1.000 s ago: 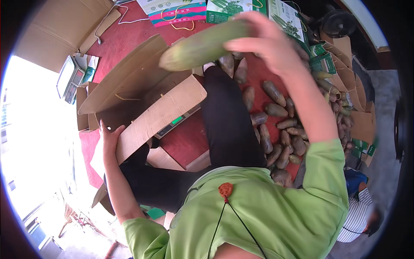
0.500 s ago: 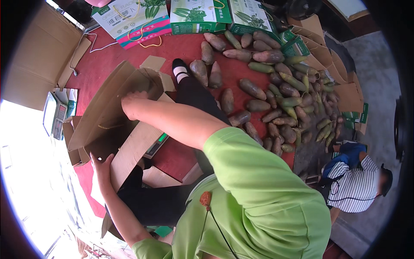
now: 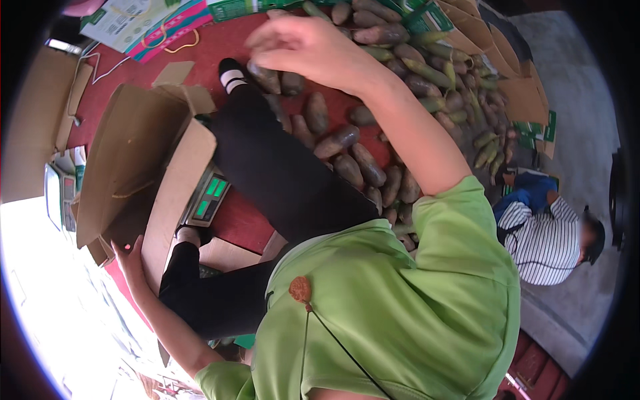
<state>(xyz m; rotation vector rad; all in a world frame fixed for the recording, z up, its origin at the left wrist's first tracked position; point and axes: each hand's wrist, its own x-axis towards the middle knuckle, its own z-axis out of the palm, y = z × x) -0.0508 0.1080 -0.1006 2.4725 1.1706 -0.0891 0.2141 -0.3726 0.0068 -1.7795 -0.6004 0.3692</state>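
Observation:
An open brown cardboard box (image 3: pixel 127 153) stands tilted at my left with its flaps spread. It sits over a digital scale (image 3: pixel 212 197) whose display glows green. My left hand (image 3: pixel 132 263) grips the near end of the box, thumb and fingers apart around its edge. Raised over the far floor is my right hand (image 3: pixel 283 47), empty, its fingers loosely stretched and somewhat blurred. Just below it lies a plump film-wrapped radish (image 3: pixel 265 77), partly covered by the hand. Wrapped radishes (image 3: pixel 365 163) and bare green radishes (image 3: pixel 427 71) spread to the right.
Printed gift boxes (image 3: pixel 127 23) with cord handles line the far edge of the red mat (image 3: pixel 227 40). A second scale (image 3: pixel 67 200) stands left of the box. Open cartons (image 3: pixel 527 97) border the pile. A person in a striped shirt (image 3: pixel 543 243) sits at right.
My right hand has left the inside of the box and swung right and away, over the radishes. My left hand stays at the box. The view has shifted, showing more of the scale's display.

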